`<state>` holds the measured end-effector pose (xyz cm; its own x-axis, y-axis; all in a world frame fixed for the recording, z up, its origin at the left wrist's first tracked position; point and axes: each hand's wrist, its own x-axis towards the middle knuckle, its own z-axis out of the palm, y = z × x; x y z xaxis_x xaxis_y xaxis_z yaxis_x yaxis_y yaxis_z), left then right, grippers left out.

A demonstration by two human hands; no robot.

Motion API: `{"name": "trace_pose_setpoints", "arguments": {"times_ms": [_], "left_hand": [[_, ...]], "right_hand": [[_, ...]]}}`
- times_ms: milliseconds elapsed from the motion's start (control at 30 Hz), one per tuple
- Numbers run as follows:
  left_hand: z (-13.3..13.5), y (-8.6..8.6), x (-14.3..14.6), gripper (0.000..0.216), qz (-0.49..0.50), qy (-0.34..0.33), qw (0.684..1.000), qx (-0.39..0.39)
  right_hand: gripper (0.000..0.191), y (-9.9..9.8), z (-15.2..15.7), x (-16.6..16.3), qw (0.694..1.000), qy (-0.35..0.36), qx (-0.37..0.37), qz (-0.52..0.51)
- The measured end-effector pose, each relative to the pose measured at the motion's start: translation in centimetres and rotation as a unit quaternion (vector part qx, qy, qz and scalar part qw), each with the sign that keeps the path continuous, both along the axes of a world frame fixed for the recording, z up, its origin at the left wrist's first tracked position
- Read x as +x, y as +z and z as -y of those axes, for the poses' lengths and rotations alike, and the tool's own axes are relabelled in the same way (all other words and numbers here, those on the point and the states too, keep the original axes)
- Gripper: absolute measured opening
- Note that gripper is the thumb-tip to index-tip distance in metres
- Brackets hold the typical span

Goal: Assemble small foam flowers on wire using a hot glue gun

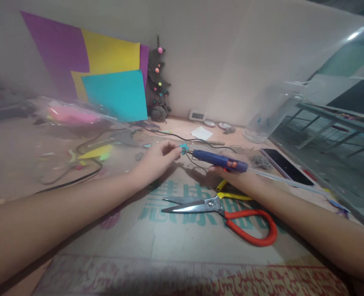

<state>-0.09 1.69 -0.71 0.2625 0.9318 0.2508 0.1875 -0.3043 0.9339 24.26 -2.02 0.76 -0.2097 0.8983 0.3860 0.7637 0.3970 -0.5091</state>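
Between thumb and fingers my left hand [165, 156] pinches a small teal flower-like cutout [184, 148], with a thin dark cord hanging below it. My right hand [228, 170] grips a blue hot glue gun [220, 159], a clear glue stick coming out of its back end. The gun's nozzle points left and meets or nearly meets the teal cutout; I cannot tell if they touch. Below the hands lie scissors [211, 204] with one red and one yellow handle, blades slightly apart, on printed cardboard [182, 246].
Purple, yellow and teal sheets [115, 96] lean on the wall beside a dark decoration with coloured balls [159, 78]. A phone [286, 166], grey yarn [262, 162] and a clear plastic jar [266, 115] are on the right. A black cable [188, 138] crosses behind the hands. Plastic-wrapped pink material [73, 115] lies left.
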Motion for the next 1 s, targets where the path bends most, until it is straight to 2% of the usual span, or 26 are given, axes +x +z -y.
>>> {"name": "trace_pose_setpoints", "arguments": {"times_ms": [433,667,1000], "left_hand": [[-0.03,-0.1,-0.11,0.022,-0.006,-0.002,1.0,0.003],[0.02,0.01,-0.11,0.023,-0.005,-0.004,1.0,-0.004],[-0.04,-0.1,-0.24,0.023,-0.013,-0.004,1.0,0.002]], "right_hand": [[0.02,0.16,0.14,-0.16,1.0,0.002,0.007,-0.001],[0.023,0.27,0.23,-0.29,1.0,-0.022,0.006,0.005],[0.026,0.07,-0.02,-0.11,1.0,-0.005,0.03,-0.004]]}}
